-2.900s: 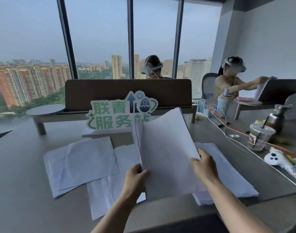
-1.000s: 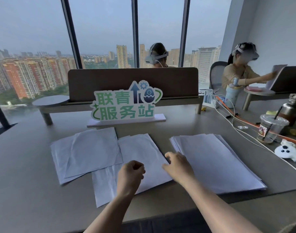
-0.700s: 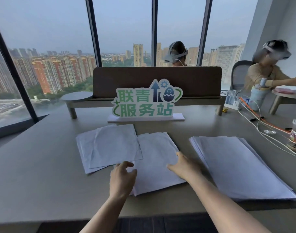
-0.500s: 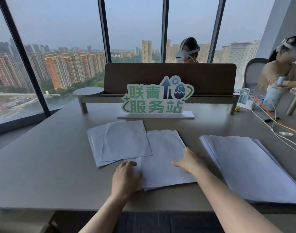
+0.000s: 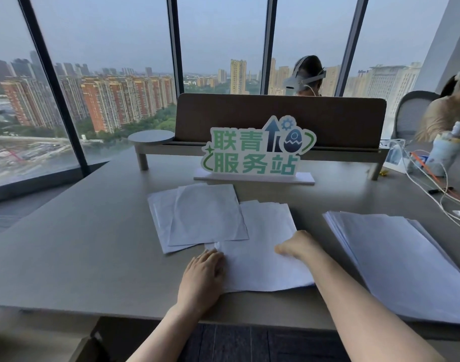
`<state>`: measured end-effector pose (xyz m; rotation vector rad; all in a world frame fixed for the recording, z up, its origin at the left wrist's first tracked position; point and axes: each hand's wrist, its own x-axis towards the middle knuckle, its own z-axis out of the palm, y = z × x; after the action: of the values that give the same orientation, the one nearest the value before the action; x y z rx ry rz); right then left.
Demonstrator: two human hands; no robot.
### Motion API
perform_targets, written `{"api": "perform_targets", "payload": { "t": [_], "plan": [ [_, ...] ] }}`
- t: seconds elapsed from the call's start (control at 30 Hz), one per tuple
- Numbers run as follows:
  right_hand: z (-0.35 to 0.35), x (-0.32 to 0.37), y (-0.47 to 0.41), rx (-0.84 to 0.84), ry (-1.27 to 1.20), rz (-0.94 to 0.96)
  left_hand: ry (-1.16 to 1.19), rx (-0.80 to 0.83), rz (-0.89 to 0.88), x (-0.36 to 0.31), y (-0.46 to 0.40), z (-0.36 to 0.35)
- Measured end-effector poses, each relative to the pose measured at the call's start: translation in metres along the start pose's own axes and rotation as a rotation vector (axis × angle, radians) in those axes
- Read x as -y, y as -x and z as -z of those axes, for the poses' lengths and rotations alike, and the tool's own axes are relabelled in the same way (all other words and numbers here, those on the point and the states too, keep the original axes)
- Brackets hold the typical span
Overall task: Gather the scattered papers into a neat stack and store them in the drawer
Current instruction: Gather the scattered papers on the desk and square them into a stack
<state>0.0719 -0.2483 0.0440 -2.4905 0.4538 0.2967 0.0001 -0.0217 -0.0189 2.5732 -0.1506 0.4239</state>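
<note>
While gathered stack (image 5: 406, 257) sits at 3 o'clock, middle sheets (image 5: 262, 252) and 10 o'clock pile (image 5: 197, 218) remain loose (drawer unseen); left hand (image 5: 202, 278) flat, fingers relaxed, on sheet edge; right hand (image 5: 296, 246) seemingly pinching sheets.

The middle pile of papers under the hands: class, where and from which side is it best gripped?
Probably by its two side edges: the middle pile lies flat, the left hand at its left edge, the right hand on top; thumbs above, fingers slipped beneath.
</note>
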Motion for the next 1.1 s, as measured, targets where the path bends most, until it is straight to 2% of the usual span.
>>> {"api": "perform_targets", "payload": {
  "t": [0.2, 0.43, 0.77, 0.93, 1.1],
  "plan": [
    [-0.004, -0.004, -0.001, 0.019, -0.12, -0.027, 0.05, -0.03, 0.004, 0.0, 0.002, 0.002],
    [-0.007, -0.01, -0.001, -0.028, -0.209, 0.078, 0.118, -0.036, 0.071, -0.005, 0.005, 0.006],
    [0.031, -0.024, 0.008, -0.512, -0.2, 0.189, 0.476, -0.025, 0.289, -0.006, 0.003, 0.014],
    [0.055, -0.016, 0.022, -0.693, -0.209, 0.239, 0.609, -0.048, 0.296, -0.012, -0.006, 0.02],
    [0.068, -0.002, 0.036, -0.773, -0.288, 0.343, 0.693, -0.041, 0.257, -0.026, -0.022, 0.032]
  ]
}}
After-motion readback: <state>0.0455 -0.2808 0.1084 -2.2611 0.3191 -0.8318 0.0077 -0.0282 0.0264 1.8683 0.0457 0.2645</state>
